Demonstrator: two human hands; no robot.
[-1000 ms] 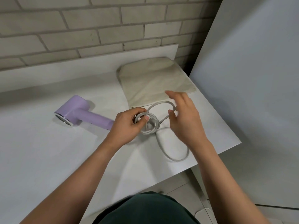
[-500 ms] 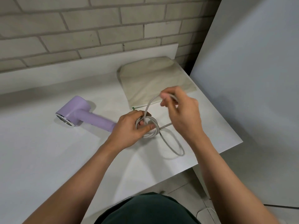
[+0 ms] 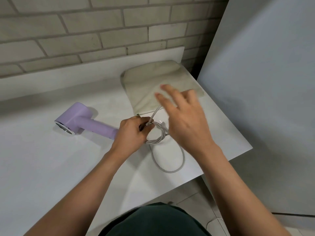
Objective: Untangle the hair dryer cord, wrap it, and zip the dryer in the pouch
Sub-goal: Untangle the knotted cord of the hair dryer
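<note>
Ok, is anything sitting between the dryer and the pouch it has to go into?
The cord coil, gripped by the left hand, lies between the hair dryer and the pouch, and the right hand hovers over the pouch's near edge. No other object shows there.

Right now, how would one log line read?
step: wrapping | left hand: grips coiled cord | right hand: over strand, hold hidden | hair dryer: on table | pouch: flat

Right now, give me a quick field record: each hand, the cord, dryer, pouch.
Left hand: grips the coiled cord
Right hand: blurred, fingers spread above an upward strand; grip hidden
Cord: partly coiled, one loose loop on the table
Hair dryer: lying on table, left of hands
Pouch: flat, beyond hands, dryer not inside
</note>
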